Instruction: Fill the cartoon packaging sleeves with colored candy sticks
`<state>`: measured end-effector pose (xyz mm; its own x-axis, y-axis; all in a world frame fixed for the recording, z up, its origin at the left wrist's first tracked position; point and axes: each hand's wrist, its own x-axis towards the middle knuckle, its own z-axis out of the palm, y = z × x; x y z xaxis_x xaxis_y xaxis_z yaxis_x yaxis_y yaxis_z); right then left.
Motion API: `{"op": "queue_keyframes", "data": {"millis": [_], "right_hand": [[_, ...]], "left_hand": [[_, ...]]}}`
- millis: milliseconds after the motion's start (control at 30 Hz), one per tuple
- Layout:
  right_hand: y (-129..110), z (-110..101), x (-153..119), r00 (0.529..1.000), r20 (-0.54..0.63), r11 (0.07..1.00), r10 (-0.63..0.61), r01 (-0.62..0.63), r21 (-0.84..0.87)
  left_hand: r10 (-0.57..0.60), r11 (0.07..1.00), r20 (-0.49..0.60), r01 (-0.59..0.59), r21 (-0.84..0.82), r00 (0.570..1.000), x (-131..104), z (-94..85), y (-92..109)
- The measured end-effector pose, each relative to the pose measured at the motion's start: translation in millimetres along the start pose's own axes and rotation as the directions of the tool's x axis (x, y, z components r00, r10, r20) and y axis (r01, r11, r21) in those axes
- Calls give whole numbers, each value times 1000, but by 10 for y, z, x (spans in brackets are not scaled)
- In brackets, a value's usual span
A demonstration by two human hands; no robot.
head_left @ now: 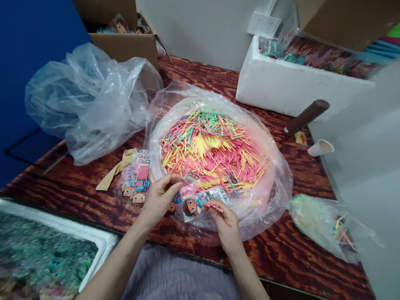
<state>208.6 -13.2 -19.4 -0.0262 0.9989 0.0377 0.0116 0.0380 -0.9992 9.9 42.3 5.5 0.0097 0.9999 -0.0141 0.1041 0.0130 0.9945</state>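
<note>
Close to the near rim of a plastic-lined round tub (279,178), both my hands are at work. My right hand (228,226) is closed on a small bundle of pink sticks (215,207), its ends pointing left. Just left of it lies a clear packet (190,207) printed with a cartoon head. My left hand (158,198) has its thumb and fingers pinched together by the packets; what is between them is hidden. Pink, yellow, green and blue thin sticks (218,147) heap up in the tub. Left of my left hand is a pile of cartoon packets (140,184), one showing pink sticks.
A crumpled clear bag (97,100) and cardboard box (128,45) stand back left. A white foam box (287,85) is at the back right. Rightward are a brown cylinder (306,118), paper cup (320,148) and tied bag (317,223). Another foam box (103,240) sits lower left.
</note>
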Motion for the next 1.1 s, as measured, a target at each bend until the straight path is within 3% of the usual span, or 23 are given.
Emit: {"op": "queue_keyframes", "data": {"millis": [167, 267, 333, 433, 600, 767, 967, 1100], "right_hand": [[47, -19, 8, 1000, -1, 1000, 20, -20, -4], [21, -27, 77, 999, -44, 999, 26, -25, 41], [-62, -19, 184, 991, -130, 987, 32, -11, 163], [-283, 35, 411, 981, -177, 891, 84, 6, 454], [-589, 245, 678, 988, -33, 713, 152, -86, 696], [-583, 398, 596, 980, 9, 754, 199, -159, 638], [-610, 354, 460, 973, -7, 858, 231, -200, 473], [-554, 262, 500, 962, -82, 810, 260, -171, 560]], "left_hand": [[-3, 999, -72, 6, 49, 997, -80, -19, -83], [52, 994, -41, -48, 99, 998, -167, -29, -116], [88, 990, -2, -88, 113, 996, -224, -22, -120], [119, 985, 53, -125, 120, 991, -289, 4, -110], [135, 985, 51, -140, 97, 989, -336, 47, -88], [81, 997, 23, -82, 6, 996, -354, 54, -127], [23, 997, 56, -18, -74, 998, -344, 81, -191], [18, 996, 64, -12, -88, 998, -336, 121, -212]]}}
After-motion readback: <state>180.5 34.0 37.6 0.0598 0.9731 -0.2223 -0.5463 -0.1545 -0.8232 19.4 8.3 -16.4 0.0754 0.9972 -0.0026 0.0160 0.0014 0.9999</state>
